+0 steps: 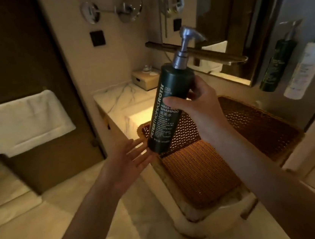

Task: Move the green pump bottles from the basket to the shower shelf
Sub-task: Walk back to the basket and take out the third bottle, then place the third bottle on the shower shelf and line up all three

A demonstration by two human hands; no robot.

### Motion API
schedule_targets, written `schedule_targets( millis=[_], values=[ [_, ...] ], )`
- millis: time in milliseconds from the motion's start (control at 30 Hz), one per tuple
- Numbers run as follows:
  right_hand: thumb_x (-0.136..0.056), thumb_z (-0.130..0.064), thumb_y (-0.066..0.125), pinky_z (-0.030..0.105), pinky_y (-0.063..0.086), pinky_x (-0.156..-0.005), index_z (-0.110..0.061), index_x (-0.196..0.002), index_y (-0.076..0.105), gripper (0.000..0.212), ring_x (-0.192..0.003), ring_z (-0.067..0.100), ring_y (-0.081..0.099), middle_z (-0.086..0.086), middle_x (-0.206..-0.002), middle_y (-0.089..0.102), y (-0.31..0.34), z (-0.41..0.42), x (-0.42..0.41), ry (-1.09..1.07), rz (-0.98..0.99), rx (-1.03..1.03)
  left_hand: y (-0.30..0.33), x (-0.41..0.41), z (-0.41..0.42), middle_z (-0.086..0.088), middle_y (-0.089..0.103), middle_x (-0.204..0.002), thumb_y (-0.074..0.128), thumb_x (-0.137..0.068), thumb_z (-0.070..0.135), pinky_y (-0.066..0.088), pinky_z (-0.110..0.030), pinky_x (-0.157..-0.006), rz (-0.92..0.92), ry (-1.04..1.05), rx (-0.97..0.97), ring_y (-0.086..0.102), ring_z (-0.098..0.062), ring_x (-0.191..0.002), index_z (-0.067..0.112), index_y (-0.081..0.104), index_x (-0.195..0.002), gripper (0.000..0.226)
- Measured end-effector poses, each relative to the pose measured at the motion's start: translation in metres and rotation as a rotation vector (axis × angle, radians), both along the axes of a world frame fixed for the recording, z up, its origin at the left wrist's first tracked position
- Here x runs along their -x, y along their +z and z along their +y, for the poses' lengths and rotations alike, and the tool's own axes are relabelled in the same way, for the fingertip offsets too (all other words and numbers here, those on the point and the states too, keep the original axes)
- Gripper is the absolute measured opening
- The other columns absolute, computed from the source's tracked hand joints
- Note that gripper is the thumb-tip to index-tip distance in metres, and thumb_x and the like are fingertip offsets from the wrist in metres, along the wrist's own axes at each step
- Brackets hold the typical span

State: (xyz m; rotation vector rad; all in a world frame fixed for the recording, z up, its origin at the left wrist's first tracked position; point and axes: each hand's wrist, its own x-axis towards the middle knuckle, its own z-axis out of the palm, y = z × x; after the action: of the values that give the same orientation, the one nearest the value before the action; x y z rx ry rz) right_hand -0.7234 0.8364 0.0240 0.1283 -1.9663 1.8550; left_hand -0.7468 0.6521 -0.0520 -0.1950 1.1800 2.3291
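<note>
My right hand (pixel 200 104) grips a dark green pump bottle (pixel 168 102) with a silver pump, tilted, held above the near-left corner of a brown wicker basket (pixel 198 170). The basket's visible inside holds nothing. My left hand (pixel 129 158) is open, palm up, just below and left of the bottle's base, fingertips close to it. Behind glass at the right, another green pump bottle (pixel 277 65) and a white pump bottle (pixel 305 69) stand side by side.
A marble counter (pixel 116 98) with a tan tissue box (pixel 144 79) lies behind the basket. A white towel (pixel 22 122) hangs on a dark door at the left. A round mirror (pixel 129 7) juts from the wall. Pale floor below.
</note>
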Motion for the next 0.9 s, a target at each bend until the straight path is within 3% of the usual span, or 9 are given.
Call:
schedule_targets(
  millis=[100,300,433,567,700,900],
  values=[
    [-0.069,-0.017,0.079,0.035,0.051,-0.091,-0.023,-0.117,0.056,0.054,-0.111,0.011,0.058,-0.007,-0.115,0.064,-0.009,-0.034,-0.001,0.139,-0.016,-0.009,-0.005,-0.029,-0.036,-0.02,0.061,-0.122,0.044,-0.09,0.017,0.046,-0.041,-0.095,-0.017,0.136,0.003,0.058,-0.034,-0.112,-0.003,0.051,-0.123,0.039],
    [-0.067,-0.02,0.082,0.036,0.052,-0.091,-0.021,-0.118,0.058,0.056,-0.11,0.01,0.059,-0.007,-0.113,0.066,-0.035,-0.131,0.001,0.379,-0.083,-0.036,-0.026,-0.076,-0.117,-0.021,0.059,-0.126,0.043,-0.093,0.02,0.049,-0.042,-0.092,-0.144,0.395,0.031,0.058,-0.035,-0.113,0.001,0.053,-0.123,0.038],
    [-0.069,-0.016,0.081,0.022,0.053,-0.081,-0.019,-0.117,0.058,0.054,-0.099,0.001,0.062,-0.01,-0.107,0.067,-0.055,-0.205,0.004,0.545,-0.112,-0.05,-0.044,-0.101,-0.178,-0.021,0.058,-0.127,0.042,-0.093,0.021,0.049,-0.042,-0.092,-0.218,0.553,0.003,0.056,-0.035,-0.116,0.002,0.052,-0.126,0.039],
    [-0.068,-0.018,0.081,0.032,0.053,-0.087,-0.022,-0.113,0.06,0.049,-0.102,0.005,0.062,-0.007,-0.107,0.067,-0.077,-0.284,0.015,0.672,-0.167,-0.057,-0.064,-0.114,-0.246,-0.023,0.06,-0.122,0.043,-0.093,0.021,0.048,-0.043,-0.093,-0.271,0.684,-0.023,0.059,-0.036,-0.11,0.002,0.054,-0.124,0.038],
    [-0.07,-0.015,0.079,0.007,0.05,-0.066,-0.035,-0.101,0.057,0.042,-0.088,-0.012,0.061,-0.023,-0.095,0.065,-0.088,-0.375,0.025,0.766,-0.225,0.011,-0.08,-0.115,-0.323,-0.022,0.062,-0.12,0.043,-0.093,0.021,0.047,-0.044,-0.096,-0.279,0.792,-0.006,0.061,-0.036,-0.109,0.003,0.055,-0.121,0.035],
    [-0.074,-0.01,0.077,0.004,0.048,-0.063,-0.031,-0.108,0.057,0.045,-0.086,-0.015,0.06,-0.02,-0.099,0.065,-0.102,-0.49,0.03,0.833,-0.27,0.034,-0.095,-0.113,-0.426,-0.02,0.061,-0.12,0.046,-0.093,0.022,0.047,-0.044,-0.098,-0.3,0.909,0.006,0.061,-0.035,-0.109,0.004,0.055,-0.121,0.035]
  ],
)
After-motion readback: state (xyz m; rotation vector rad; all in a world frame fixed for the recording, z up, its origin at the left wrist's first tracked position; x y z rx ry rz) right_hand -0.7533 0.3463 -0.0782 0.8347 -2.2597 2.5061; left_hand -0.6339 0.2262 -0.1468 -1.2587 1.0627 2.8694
